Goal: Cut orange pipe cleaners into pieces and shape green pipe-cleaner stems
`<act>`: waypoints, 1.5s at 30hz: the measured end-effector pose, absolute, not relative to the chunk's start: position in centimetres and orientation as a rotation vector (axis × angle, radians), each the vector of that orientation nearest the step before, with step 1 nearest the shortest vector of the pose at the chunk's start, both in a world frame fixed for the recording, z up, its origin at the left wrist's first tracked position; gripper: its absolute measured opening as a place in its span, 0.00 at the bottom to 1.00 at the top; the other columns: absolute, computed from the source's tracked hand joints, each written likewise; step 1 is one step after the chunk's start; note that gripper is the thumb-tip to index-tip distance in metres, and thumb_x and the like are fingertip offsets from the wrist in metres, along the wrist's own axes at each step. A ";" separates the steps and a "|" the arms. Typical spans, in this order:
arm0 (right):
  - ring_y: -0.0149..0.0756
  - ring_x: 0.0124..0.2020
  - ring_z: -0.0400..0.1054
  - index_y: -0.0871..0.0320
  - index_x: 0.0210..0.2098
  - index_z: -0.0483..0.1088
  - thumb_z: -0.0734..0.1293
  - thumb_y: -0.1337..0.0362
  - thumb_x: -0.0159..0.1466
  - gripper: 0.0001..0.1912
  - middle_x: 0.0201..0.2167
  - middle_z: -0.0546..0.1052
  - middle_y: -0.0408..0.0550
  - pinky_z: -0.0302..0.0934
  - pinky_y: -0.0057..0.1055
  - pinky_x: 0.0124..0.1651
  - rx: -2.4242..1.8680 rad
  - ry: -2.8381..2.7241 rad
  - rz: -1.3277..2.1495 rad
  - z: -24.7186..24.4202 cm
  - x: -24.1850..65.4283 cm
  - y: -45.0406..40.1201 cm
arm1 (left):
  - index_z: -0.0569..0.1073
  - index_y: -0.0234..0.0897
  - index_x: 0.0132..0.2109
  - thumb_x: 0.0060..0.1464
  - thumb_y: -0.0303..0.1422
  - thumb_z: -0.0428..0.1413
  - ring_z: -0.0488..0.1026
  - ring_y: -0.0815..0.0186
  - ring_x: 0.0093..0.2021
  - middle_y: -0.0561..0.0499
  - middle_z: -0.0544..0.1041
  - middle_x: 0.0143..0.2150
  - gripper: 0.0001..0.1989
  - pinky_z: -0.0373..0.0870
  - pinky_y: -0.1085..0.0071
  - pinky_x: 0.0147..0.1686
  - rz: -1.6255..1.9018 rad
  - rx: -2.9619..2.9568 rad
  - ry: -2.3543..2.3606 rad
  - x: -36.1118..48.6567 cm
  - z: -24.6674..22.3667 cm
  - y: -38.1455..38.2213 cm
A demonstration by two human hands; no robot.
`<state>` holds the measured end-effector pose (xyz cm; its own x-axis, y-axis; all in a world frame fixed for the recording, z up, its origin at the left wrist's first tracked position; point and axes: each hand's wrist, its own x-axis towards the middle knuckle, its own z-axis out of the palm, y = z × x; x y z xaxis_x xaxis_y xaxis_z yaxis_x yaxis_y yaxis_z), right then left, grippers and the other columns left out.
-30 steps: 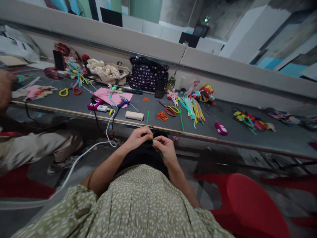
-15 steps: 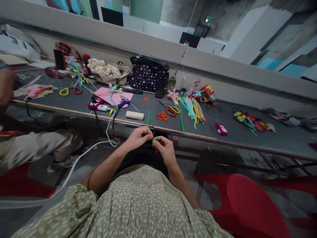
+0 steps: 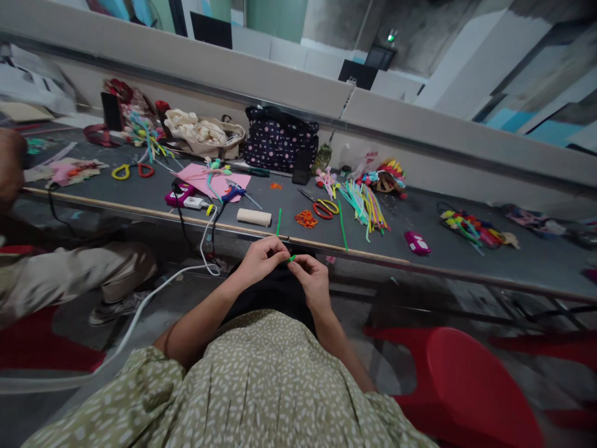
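Between my fingertips, just off the table's front edge, is a short green pipe cleaner (image 3: 292, 258), seemingly bent; its ends are hidden by my fingers. My left hand (image 3: 265, 256) pinches it from the left, thumb and fingers pressed together. From the right, my right hand (image 3: 310, 274) pinches it too. Beyond my hands on the tabletop lie a straight green pipe cleaner (image 3: 344, 225) and another green piece (image 3: 279, 221). A small pile of orange twisted bits (image 3: 306, 218) sits beside scissors (image 3: 324, 207) with red and yellow handles.
A bundle of coloured pipe cleaners (image 3: 366, 206) lies to the right, near a magenta box (image 3: 416, 243). Left are a beige roll (image 3: 254, 216), a blue glue gun (image 3: 233, 191) and a white cable (image 3: 163, 283). A co-worker's hand (image 3: 10, 168) is at far left; a red stool (image 3: 476, 386) stands right.
My hands have shifted very slightly upward, and the green piece between them now sits at a steeper tilt. At far left, the co-worker's hand has moved a little left.
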<state>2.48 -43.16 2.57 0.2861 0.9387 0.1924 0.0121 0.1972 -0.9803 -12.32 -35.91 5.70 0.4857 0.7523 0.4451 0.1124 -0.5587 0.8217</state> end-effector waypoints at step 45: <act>0.32 0.30 0.65 0.56 0.32 0.76 0.71 0.61 0.57 0.06 0.28 0.74 0.42 0.60 0.29 0.37 -1.093 -1.101 0.742 2.8 2.4 -43.7 | 0.73 0.33 0.30 0.55 0.37 0.57 0.67 0.68 0.31 0.51 0.71 0.29 0.12 0.63 0.72 0.34 0.996 1.932 0.498 -12.8 6.0 -35.6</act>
<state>2.36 -43.66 2.85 0.3152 0.8940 0.3184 0.0403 0.3226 -0.9457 -12.82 -35.58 6.03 0.5979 0.6653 0.4471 -0.0410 -0.5316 0.8460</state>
